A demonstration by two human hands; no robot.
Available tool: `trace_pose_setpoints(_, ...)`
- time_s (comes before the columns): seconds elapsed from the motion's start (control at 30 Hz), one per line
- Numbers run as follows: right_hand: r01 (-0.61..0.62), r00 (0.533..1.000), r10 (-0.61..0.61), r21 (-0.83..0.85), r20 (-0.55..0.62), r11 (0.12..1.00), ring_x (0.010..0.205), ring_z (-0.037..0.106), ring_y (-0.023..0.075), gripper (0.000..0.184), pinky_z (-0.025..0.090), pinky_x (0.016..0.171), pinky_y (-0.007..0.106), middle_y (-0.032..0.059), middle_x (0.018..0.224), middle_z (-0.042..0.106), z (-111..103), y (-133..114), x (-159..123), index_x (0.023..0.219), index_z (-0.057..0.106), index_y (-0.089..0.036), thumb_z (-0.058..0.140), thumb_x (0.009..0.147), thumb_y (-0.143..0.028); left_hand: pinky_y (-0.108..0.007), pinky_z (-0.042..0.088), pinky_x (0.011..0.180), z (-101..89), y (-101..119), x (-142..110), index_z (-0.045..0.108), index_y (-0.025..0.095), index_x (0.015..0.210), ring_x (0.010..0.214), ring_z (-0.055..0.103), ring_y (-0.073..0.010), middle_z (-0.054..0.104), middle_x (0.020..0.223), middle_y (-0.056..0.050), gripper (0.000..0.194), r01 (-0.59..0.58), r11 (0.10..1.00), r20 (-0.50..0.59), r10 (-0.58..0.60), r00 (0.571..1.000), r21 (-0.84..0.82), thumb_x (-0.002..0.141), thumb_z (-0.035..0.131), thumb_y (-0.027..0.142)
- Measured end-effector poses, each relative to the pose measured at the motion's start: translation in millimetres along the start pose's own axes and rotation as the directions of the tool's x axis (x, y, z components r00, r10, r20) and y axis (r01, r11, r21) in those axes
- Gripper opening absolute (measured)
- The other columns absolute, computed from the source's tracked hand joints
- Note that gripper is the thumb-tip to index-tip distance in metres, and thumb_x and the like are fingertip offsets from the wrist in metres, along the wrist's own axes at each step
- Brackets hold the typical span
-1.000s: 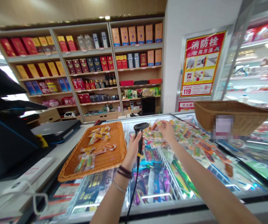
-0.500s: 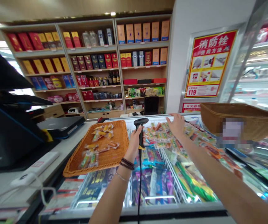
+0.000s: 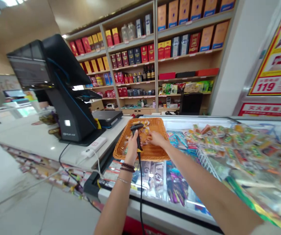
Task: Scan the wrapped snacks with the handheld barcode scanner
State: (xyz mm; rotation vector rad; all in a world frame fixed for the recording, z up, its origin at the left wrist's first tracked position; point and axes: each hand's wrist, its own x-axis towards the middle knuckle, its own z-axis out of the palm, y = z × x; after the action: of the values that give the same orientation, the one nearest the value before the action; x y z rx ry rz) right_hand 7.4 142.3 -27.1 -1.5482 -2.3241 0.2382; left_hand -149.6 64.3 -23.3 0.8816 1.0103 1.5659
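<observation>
My left hand (image 3: 132, 145) is closed round the handle of a black barcode scanner (image 3: 138, 140), held upright in front of the wicker basket (image 3: 155, 152). A black cable runs down from its yellow-trimmed base. Inside the orange-brown basket lie several small clear-wrapped snacks (image 3: 145, 123), partly hidden behind the scanner. Over the basket, my right hand (image 3: 157, 138) has its fingers bent inward among the wrapped snacks, closed on one; the fingertips are small and partly blurred.
Beneath the basket is a glass-topped freezer (image 3: 152, 192) of packaged goods. A heap of wrapped snacks (image 3: 238, 140) covers its right side. On the left counter stand a checkout terminal (image 3: 74, 111), a flat scale (image 3: 108, 118) and a white power strip (image 3: 94, 147). Boxed goods fill shelves behind.
My right hand has moved left from the snack heap into the wicker basket. The view has turned left, bringing the terminal into sight. The left hand still holds the scanner.
</observation>
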Motion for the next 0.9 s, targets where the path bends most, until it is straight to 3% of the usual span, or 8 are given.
trace_pose_setpoints(0.13,0.007,1.0,-0.006,-0.049,0.027,0.999,0.124,0.079,0.0335,0.024,0.058,0.104,0.036,0.0231,0.13,0.084,19.0,-4.5,-5.3,0.114,0.087,-0.014,0.069,0.098,-0.011,-0.023,0.036,0.043,0.5,-6.8,1.6,0.059,0.022,0.074,0.047,0.051,-0.012,0.056,0.056,0.001,0.065,0.069,0.994,-0.034,-0.067,0.997,0.08,0.079,0.088,0.08)
trace_pose_setpoints(0.3,-0.023,0.992,0.06,0.309,-0.11,0.951,0.1,0.081,0.0305,0.012,0.06,0.091,0.037,0.0136,0.096,0.086,19.5,13.2,-4.7,0.095,0.084,-0.018,0.073,0.091,-0.016,-0.023,0.037,0.044,7.4,-4.0,-3.0,0.066,0.02,0.082,0.05,0.055,-0.0139,0.059,0.059,0.001,0.064,0.06,0.993,0.05,-0.066,0.997,0.098,0.078,0.09,0.08)
trace_pose_setpoints(0.37,-0.002,0.983,0.108,0.573,-0.15,0.82,0.086,0.077,0.0246,0.011,0.06,0.082,0.034,0.0053,0.083,0.081,15.5,20.8,-4.4,0.092,0.081,-0.02,0.07,0.089,-0.023,-0.024,0.036,0.045,8.9,-2.3,-5.7,0.066,0.02,0.084,0.05,0.056,-0.0138,0.059,0.061,0.002,0.065,0.039,0.997,0.071,-0.044,0.996,0.071,0.077,0.092,0.079)
trace_pose_setpoints(0.43,0.046,0.973,0.167,0.838,-0.161,0.543,0.078,0.073,0.0206,0.011,0.059,0.077,0.031,0.0011,0.078,0.078,10.0,28.6,-7.2,0.088,0.079,-0.022,0.07,0.084,-0.028,-0.023,0.036,0.045,11.2,-1.4,-8.5,0.064,0.021,0.082,0.049,0.054,-0.0122,0.058,0.061,0.003,0.066,0.035,0.998,0.078,-0.039,0.996,0.052,0.075,0.093,0.079)
trace_pose_setpoints(0.5,0.087,0.969,0.203,0.96,-0.144,0.265,0.076,0.072,0.0196,0.012,0.06,0.076,0.032,0.0007,0.078,0.078,3.0,38.0,-14.3,0.084,0.076,-0.023,0.075,0.075,-0.032,-0.023,0.035,0.043,16.2,-1.7,-11.8,0.061,0.021,0.08,0.047,0.049,-0.01,0.057,0.061,0.004,0.068,0.038,0.998,0.075,-0.042,0.996,0.046,0.073,0.094,0.08)
trace_pose_setpoints(0.57,0.097,0.964,0.235,0.988,-0.123,0.122,0.076,0.073,0.0202,0.017,0.062,0.077,0.034,0.0012,0.079,0.078,-6.0,50.7,-25.2,0.084,0.076,-0.024,0.081,0.069,-0.032,-0.022,0.034,0.042,25.0,-3.4,-16.2,0.06,0.021,0.08,0.046,0.047,-0.0085,0.057,0.063,0.004,0.069,0.031,0.999,0.086,-0.034,0.996,0.033,0.069,0.095,0.08)
trace_pose_setpoints(0.77,0.164,0.9,0.409,0.986,-0.151,0.002,0.083,0.077,0.0217,0.033,0.066,0.083,0.037,0.0038,0.089,0.082,-38.9,111.3,-66.1,0.094,0.077,-0.026,0.092,0.065,-0.023,-0.021,0.034,0.042,74.0,-16.0,-36.3,0.06,0.021,0.085,0.047,0.051,-0.0077,0.06,0.069,0.004,0.071,0.062,0.998,0.303,-0.053,0.952,-0.019,0.065,0.097,0.078)
trace_pose_setpoints(0.9,0.196,0.859,0.479,0.98,-0.179,0.014,0.086,0.078,0.0246,0.033,0.067,0.079,0.038,0.0056,0.091,0.084,-55.3,148.7,-90.7,0.097,0.075,-0.027,0.091,0.068,-0.023,-0.022,0.034,0.042,110.0,-25.1,-50.9,0.062,0.02,0.087,0.046,0.049,-0.0073,0.059,0.069,0.005,0.071,0.069,0.998,0.452,-0.06,0.89,-0.002,0.063,0.098,0.077)
